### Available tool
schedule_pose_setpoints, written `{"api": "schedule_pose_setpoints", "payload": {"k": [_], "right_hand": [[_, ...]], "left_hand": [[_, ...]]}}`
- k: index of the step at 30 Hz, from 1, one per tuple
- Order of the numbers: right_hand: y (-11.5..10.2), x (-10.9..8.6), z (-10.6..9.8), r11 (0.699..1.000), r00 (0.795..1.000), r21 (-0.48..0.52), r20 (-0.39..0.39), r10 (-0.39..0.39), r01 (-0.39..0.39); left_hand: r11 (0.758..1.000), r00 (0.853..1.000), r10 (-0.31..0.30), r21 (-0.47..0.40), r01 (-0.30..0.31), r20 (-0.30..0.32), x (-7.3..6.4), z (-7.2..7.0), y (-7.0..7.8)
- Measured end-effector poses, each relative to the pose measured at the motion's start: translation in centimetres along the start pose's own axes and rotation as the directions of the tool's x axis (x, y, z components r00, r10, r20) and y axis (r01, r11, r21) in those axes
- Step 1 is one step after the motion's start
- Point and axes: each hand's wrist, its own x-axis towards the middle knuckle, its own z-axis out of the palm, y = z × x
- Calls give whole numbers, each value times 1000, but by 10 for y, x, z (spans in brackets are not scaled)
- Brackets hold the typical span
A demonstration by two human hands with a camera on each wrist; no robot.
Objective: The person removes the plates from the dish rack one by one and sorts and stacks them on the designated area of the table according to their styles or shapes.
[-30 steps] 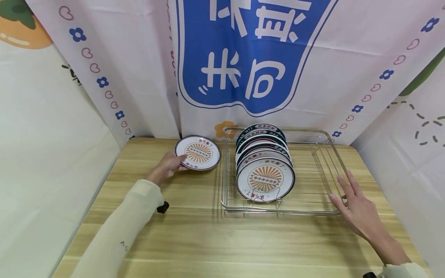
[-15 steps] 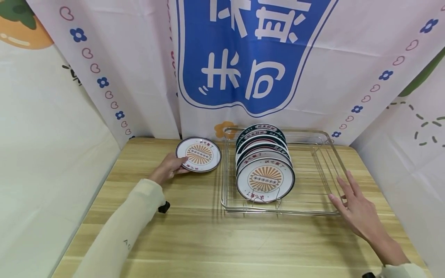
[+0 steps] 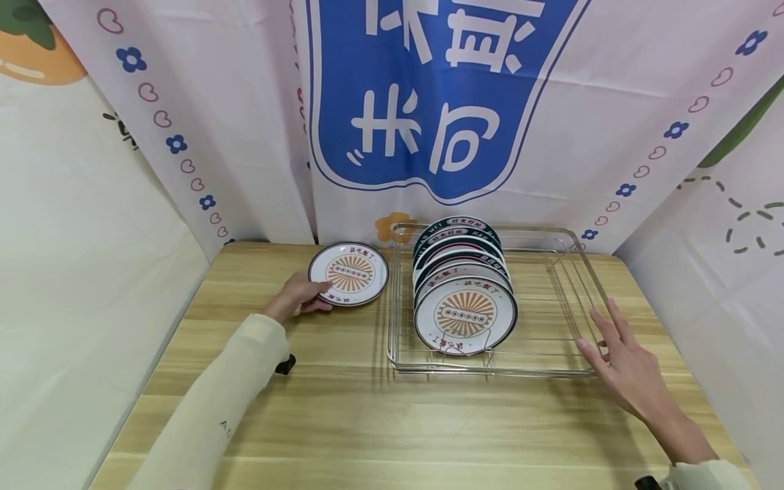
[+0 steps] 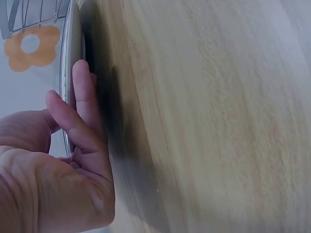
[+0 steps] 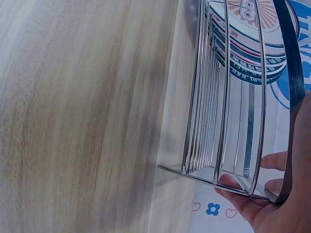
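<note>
My left hand (image 3: pixel 300 296) grips the near left edge of a small white plate (image 3: pixel 367 286) with a dark rim and an orange sunburst, thumb on top and fingers underneath. In the left wrist view the plate (image 4: pixel 72 43) shows edge-on, close over the tabletop. My right hand (image 3: pixel 633 371) holds the right end of a wire dish rack (image 3: pixel 520 372), the rim between thumb and fingers. In the right wrist view, fingertips (image 5: pixel 274 161) show past the dark metal rim. Several plates (image 3: pixel 465 333) stand tilted in a row in the rack's left part, the front one matching the held plate.
The rack stands on a wooden table (image 3: pixel 429 422), near its back edge. Behind hangs a white cloth (image 3: pixel 245 122) with a blue printed sign (image 3: pixel 422 160). More printed cloth (image 3: pixel 710 272) flanks the right side.
My left hand and the small plate have shifted slightly towards me, and the left fingers have moved a little at its edge. My right hand stays on the rack.
</note>
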Motion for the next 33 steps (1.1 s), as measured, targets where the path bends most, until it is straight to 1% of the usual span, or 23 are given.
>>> {"api": "schedule_pose_setpoints", "payload": {"k": [5,8,13,16,19,20,22,23,24,25,26,28,30,31,32,33], "right_hand": [[-2,1,1,1000,1000,9,-3,-4,4],[-2,1,2,1000,1000,15,-6,-6,6],[-1,2,2,1000,1000,15,-19,-23,23],[-1,4,2,999,999,12,-23,-33,34],[-1,4,1,999,999,9,-17,-32,33],[-2,4,1,999,999,9,-15,-31,31],[-2,4,0,1000,1000,11,-14,-28,28],[-2,4,0,1000,1000,13,-12,-26,26],[-2,4,0,1000,1000,15,-10,-24,24],[-3,4,0,1000,1000,16,-9,-22,22],[-3,3,-1,1000,1000,18,-9,-20,20],[-2,2,-1,1000,1000,20,-6,-14,14],[-2,1,-1,1000,1000,18,-4,-8,8],[-2,0,-2,1000,1000,17,-3,-6,6],[-2,0,-1,1000,1000,17,-3,-5,5],[-2,-1,-1,1000,1000,15,-2,-6,6]], "left_hand": [[999,1000,-19,47,20,-12,-2,-3,-2],[996,1000,-30,79,30,-5,-2,-5,-4],[985,998,-63,162,61,3,-3,-10,-4],[972,997,-77,221,75,-3,-5,-13,-2],[959,997,-72,274,68,6,-9,-17,0],[952,998,-63,299,56,11,-11,-19,1],[926,999,-34,377,29,7,-14,-22,3],[906,1000,-17,423,14,3,-14,-24,4],[878,1000,4,479,-2,-3,-15,-25,5],[843,1000,30,538,-21,-8,-16,-27,6],[795,998,58,606,-36,-16,-16,-28,7],[688,993,112,724,-47,-43,-19,-29,10],[586,982,175,809,-49,-68,-23,-29,14],[545,975,209,837,-50,-78,-25,-29,16],[511,967,239,858,-46,-91,-27,-28,18],[488,957,273,871,-50,-98,-29,-28,21]]}}
